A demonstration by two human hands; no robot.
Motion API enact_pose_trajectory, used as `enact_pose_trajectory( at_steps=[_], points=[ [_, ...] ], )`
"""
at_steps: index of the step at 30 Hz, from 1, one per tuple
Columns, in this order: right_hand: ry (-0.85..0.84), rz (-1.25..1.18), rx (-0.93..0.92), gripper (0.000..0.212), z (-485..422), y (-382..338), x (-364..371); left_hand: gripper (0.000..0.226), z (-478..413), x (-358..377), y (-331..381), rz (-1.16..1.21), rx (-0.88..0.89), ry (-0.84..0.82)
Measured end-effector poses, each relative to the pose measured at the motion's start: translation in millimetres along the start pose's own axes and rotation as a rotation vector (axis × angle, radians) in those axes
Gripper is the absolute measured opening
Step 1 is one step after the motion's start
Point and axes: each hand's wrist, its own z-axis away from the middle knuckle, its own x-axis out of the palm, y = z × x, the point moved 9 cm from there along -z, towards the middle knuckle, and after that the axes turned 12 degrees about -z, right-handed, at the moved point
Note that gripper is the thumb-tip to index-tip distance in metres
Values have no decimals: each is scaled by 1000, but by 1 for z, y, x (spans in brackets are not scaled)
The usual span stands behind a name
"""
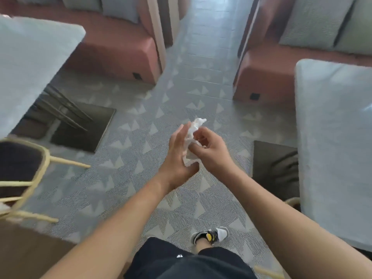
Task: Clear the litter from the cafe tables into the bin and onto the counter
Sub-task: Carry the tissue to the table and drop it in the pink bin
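1. Crumpled white napkin [191, 132] is at frame centre, held in the air over the patterned carpet [128, 178], between both hands & not on either desk.
2. L hand [179, 156]: fingers straight & a bit spread, pointing to 12 o'clock, palm turned to 3 o'clock. Napkin lies against the palm, thumb just under its lower edge.
3. R hand [210, 151]: fingers curled, pinching the napkin's 3 o'clock side. Napkin's top tuft sticks out toward 12 above both hands.
4. Hands are close together, w/ only the napkin between them; both forearms bare.
5. Pale desk [30, 63] at 10 o'clock, its dark square base plate [86, 129] on the carpet below. Second pale desk [334, 141] at 3 o'clock, w/ a dark base [271, 164] beside it.
6. Pink bench [120, 55] at 11 o'clock & another pink bench [267, 77] at 1 o'clock, w/ an aisle of grey tiles [203, 47] running to 12 between them. Grey-green cushions [314, 21] sit on the bench at 1.
7. Chair w/ a light wood frame & dark seat [30, 170] at 8 o'clock.
8. At 6 o'clock: black shorts [181, 264] w/ a small white mark [179, 256], too small to read. A grey-black shoe w/ a yellow patch [211, 235] is on the carpet.
9. Each bench end has a small black square, blurred, w/ nothing legible.
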Motion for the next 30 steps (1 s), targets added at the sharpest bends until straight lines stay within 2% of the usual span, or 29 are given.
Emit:
enact_pose_trajectory(
  at_steps=[3,6,9,11,14,18,21,23,30],
  points=[
    [-122,18,-16,3,2,-17,78,100,32,-66,-21,-56,-6,185],
    [-267,33,-22,16,13,-29,160,71,75,-138,-43,-85,-33,396],
    [-412,-4,-29,9,30,-41,243,40,129,-209,-72,-36,-116,578],
    [-451,-57,-41,6,41,-49,292,30,169,-252,-92,2,-167,665],
    [-496,-137,-49,10,59,-60,364,34,234,-311,-118,18,-219,803],
    [-579,-193,-35,18,85,-67,456,25,323,-373,-147,39,-314,1011],
    [-662,-209,-21,20,108,-66,524,23,388,-408,-163,37,-373,1153],
    [-721,-203,-15,29,123,-64,569,23,427,-425,-175,50,-406,1248],
    [-905,-261,43,34,162,-56,711,43,539,-480,-214,16,-511,1518]
  ],
)
